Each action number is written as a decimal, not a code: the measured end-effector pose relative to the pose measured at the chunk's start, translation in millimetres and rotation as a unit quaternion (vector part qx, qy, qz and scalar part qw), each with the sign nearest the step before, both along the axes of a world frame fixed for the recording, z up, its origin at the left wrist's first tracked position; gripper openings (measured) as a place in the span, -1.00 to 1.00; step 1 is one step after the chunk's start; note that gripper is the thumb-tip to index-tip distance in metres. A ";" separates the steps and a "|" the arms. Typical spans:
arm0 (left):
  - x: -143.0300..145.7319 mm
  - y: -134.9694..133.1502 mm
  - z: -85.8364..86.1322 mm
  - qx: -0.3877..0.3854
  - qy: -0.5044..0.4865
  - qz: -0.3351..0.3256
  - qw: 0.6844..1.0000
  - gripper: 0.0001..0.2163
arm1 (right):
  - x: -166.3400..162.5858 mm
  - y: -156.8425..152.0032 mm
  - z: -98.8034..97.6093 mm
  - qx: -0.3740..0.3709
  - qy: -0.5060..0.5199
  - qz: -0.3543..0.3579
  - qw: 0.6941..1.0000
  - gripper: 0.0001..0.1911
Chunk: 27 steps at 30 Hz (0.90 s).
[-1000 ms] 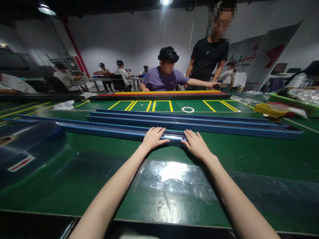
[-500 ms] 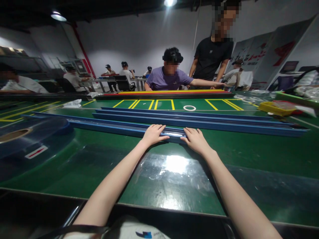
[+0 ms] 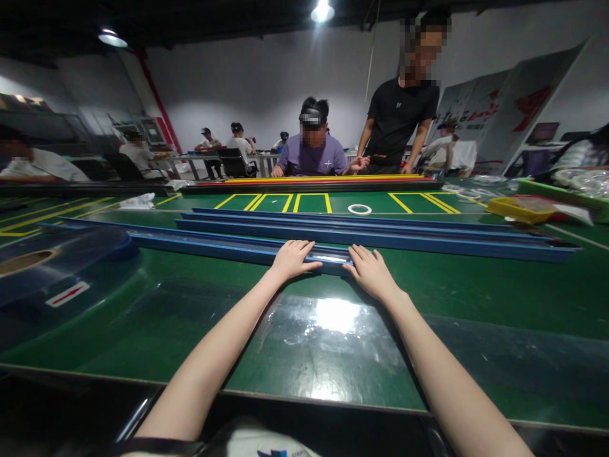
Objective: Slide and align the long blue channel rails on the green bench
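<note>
Both my arms reach forward over a green table [image 3: 476, 298]. My left hand [image 3: 291, 259] lies flat, fingers stretched out, on the right end of a long blue strip [image 3: 209, 246] that runs off to the left. My right hand [image 3: 368, 271] rests beside it, fingers together and extended, touching the same strip's end. A shiny clear film [image 3: 328, 257] covers the strip between my hands. Further back lie several longer blue strips [image 3: 404, 236] side by side.
A large roll of clear film [image 3: 52, 273] sits at the left. A white tape ring [image 3: 359, 209] lies among yellow floor-style markings. Red, yellow and black strips [image 3: 314, 181] lie before two people across the table. A yellow tray [image 3: 521, 209] stands at right.
My hands have stayed on the strip's end. The seated person opposite has pulled back the outstretched arm and raised their head. The view shifted slightly.
</note>
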<state>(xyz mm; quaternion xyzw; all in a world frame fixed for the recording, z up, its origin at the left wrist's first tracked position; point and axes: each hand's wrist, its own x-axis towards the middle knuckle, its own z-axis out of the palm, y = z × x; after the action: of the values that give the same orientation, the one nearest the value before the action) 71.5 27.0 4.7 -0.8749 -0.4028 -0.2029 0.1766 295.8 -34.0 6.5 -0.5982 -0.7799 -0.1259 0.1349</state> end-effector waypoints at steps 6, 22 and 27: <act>-0.5 0.4 -1.0 0.005 -0.003 -0.004 1.000 -0.41 | 0.6 -1.1 0.8 -0.009 -0.007 0.003 1.000 -0.45; 1.3 -2.0 1.1 -0.004 -0.005 0.001 1.000 -0.40 | 1.7 -2.2 -0.1 0.001 -0.013 -0.003 1.000 -0.46; 1.4 -1.5 0.3 0.000 -0.004 0.002 1.000 -0.39 | 1.6 -2.2 -0.5 0.002 -0.014 -0.005 1.000 -0.46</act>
<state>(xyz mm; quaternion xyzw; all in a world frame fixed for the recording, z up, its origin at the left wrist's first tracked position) 73.0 25.5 5.0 -0.8733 -0.4054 -0.2059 0.1749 297.4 -36.2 5.9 -0.6000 -0.7784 -0.1367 0.1244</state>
